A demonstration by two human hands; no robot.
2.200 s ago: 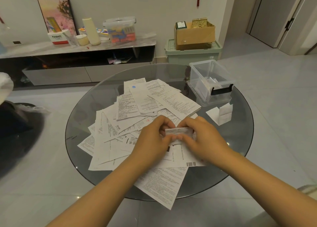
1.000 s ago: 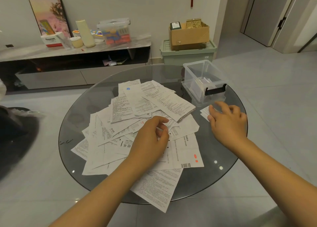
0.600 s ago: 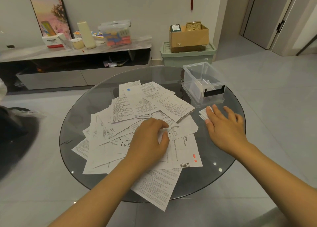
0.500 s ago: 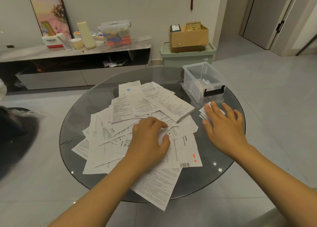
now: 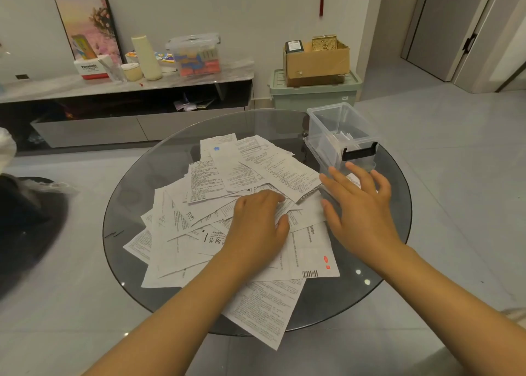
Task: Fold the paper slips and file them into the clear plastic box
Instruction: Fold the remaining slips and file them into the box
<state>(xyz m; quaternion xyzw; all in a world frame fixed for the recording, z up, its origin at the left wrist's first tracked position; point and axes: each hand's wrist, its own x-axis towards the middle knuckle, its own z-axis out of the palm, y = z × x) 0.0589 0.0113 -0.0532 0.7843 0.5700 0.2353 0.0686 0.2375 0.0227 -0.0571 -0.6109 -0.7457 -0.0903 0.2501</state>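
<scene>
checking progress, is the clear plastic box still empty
No, a few white folded slips already stand inside the clear plastic box at the table's far right.

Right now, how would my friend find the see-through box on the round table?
Start at the round glass table covered with a pile of paper slips. Look at its far right edge, just beyond the right hand. The clear box stands there, open on top, with a black latch on its near end and a few folded slips inside; nothing else on the table stands up.
</scene>
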